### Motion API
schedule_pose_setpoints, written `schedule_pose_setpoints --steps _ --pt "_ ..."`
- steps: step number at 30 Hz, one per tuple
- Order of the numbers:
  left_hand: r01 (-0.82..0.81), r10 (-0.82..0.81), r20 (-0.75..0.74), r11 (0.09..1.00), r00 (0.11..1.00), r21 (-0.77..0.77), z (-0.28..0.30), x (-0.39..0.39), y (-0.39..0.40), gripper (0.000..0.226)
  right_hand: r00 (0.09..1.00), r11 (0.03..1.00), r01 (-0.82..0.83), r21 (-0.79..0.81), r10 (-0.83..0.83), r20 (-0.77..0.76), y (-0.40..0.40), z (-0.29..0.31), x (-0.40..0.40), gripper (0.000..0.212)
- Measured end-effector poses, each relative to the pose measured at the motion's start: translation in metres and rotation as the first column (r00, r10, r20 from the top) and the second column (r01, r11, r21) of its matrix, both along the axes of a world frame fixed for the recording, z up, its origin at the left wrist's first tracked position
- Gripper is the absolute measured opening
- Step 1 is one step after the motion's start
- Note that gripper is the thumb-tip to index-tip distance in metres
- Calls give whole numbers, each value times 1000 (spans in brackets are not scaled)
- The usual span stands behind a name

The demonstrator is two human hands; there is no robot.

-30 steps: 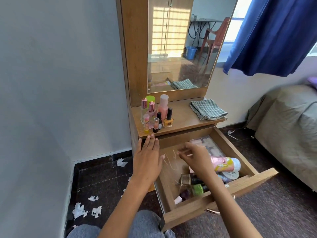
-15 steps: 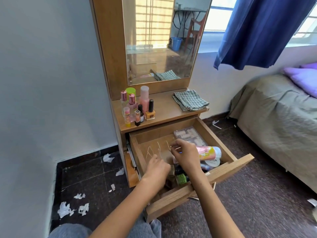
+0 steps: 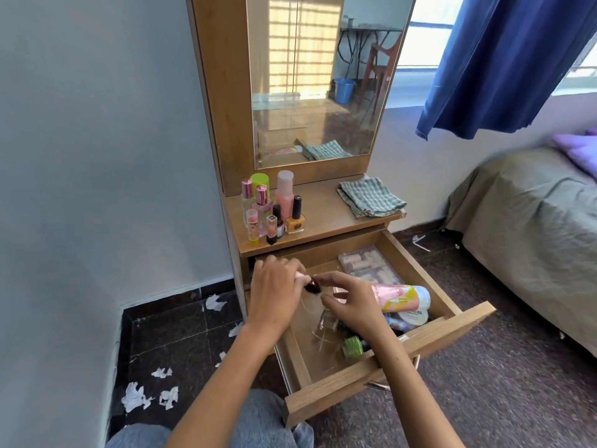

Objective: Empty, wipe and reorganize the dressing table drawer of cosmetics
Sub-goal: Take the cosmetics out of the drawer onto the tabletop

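Observation:
The wooden drawer point(image 3: 397, 371) of the dressing table stands pulled out. Over its left half, my left hand point(image 3: 274, 292) holds a small dark red nail-polish bottle point(image 3: 312, 287) with a pale cap. My right hand point(image 3: 352, 300) hovers right beside the bottle, thumb and finger curled near it, touching or nearly so. Inside the drawer lie a pink tube point(image 3: 400, 297), a clear box of small items point(image 3: 368, 265), a green-capped bottle point(image 3: 352, 347), a glass bottle point(image 3: 328, 321) and a white jar point(image 3: 413, 316). Several bottles point(image 3: 274, 210) stand on the tabletop's left side.
A folded checked cloth point(image 3: 370, 197) lies on the tabletop's right side under the mirror point(image 3: 319, 79). Torn white paper scraps point(image 3: 148, 392) litter the dark floor at the left. A bed point(image 3: 533, 221) stands at the right, a blue curtain point(image 3: 504, 59) above it.
My left hand went down into the drawer's left side and came back up holding the dark red bottle. My right hand shifted from the pink tube toward that bottle. The camera view swung slightly.

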State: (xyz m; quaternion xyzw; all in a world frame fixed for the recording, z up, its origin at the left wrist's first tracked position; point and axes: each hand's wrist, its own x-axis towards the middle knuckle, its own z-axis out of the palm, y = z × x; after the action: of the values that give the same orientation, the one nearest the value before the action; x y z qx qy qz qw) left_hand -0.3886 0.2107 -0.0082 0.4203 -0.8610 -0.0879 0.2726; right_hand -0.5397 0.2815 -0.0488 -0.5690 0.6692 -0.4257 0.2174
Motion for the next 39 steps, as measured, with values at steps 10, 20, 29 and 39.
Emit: schedule_pose_setpoints --steps 10,20,29,39 --pt "20 -34 -279 998 960 -52 8 -3 3 36 981 961 192 -198 -179 80 -18 12 23 27" --pt "62 -28 290 992 957 -109 -27 -1 -14 66 865 841 502 -201 -489 111 -84 43 16 27" --pt "34 0 288 993 958 -113 -19 -3 -18 60 873 861 488 -147 -485 55 -107 33 15 32" --pt "39 -4 302 993 953 -110 -20 -2 -17 59 912 895 399 -202 -410 -18 -78 28 2 38"
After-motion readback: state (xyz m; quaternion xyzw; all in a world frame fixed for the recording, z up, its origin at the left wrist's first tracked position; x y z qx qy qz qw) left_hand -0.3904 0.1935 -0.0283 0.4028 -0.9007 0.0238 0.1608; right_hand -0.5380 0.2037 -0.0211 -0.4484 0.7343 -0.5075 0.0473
